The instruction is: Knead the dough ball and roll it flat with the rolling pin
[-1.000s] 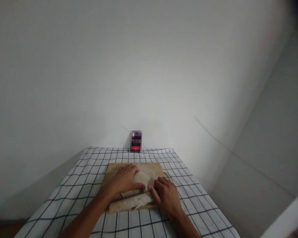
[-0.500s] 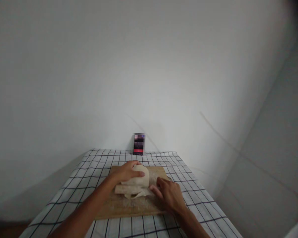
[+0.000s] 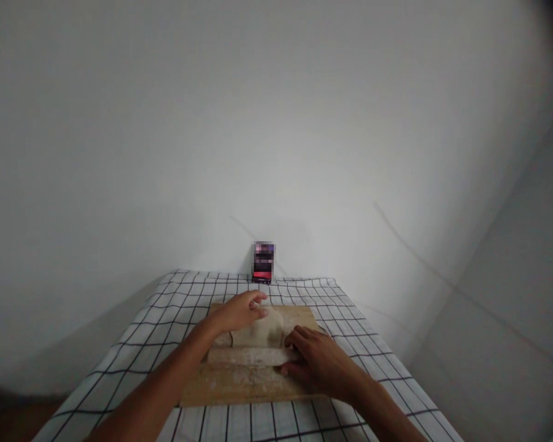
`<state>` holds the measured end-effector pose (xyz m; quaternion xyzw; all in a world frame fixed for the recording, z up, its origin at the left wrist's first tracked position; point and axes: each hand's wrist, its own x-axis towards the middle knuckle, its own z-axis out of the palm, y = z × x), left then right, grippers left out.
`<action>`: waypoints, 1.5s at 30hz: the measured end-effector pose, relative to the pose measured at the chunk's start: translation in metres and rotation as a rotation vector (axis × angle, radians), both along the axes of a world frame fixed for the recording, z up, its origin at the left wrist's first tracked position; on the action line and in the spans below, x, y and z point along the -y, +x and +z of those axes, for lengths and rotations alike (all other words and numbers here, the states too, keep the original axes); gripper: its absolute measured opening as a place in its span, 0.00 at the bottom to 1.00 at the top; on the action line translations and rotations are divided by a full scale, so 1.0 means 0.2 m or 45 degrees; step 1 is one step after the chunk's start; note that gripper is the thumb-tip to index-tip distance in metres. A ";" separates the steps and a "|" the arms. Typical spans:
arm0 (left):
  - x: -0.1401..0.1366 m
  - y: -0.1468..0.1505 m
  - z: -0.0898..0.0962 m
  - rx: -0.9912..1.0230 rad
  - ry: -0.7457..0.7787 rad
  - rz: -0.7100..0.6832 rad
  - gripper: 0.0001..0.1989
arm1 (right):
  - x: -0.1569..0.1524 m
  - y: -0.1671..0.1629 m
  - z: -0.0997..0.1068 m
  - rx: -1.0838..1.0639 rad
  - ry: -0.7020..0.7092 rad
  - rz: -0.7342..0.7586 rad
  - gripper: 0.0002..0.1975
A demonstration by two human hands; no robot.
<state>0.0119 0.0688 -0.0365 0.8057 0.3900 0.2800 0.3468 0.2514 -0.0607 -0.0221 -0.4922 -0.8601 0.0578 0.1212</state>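
A pale sheet of dough (image 3: 262,329) lies on the floured wooden board (image 3: 239,393). Across its near edge rests a light wooden rolling pin (image 3: 244,356), dusted with flour. My right hand (image 3: 316,361) grips the pin's right end, thumb on the near side and fingers on the far side. My left hand (image 3: 240,311) is over the dough's far left part, its thumb and fingers apart and curved; whether the fingertips touch the dough, I cannot tell. The left hand and forearm hide some of the dough's left side.
Under the board is a white tablecloth (image 3: 166,331) with dark grid lines. A phone (image 3: 262,264) with a blurred screen leans on the white wall (image 3: 276,135) at the table's far edge. Another wall meets it at the right.
My left hand has loosened from the dough, which now lies flatter. My right hand has closed round the rolling pin's end, and the loose flap of dough by the pin no longer shows.
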 end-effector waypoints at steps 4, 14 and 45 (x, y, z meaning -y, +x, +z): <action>0.05 -0.06 0.01 0.067 0.002 -0.014 0.24 | 0.07 -0.01 -0.01 -0.022 0.002 0.022 0.08; 0.19 -0.13 0.07 0.186 0.085 0.069 0.18 | 0.19 -0.02 -0.07 -0.173 -0.063 -0.075 0.08; 0.25 -0.02 -0.11 -0.549 0.610 0.507 0.20 | -0.39 0.07 -0.10 -0.222 0.068 -0.109 0.19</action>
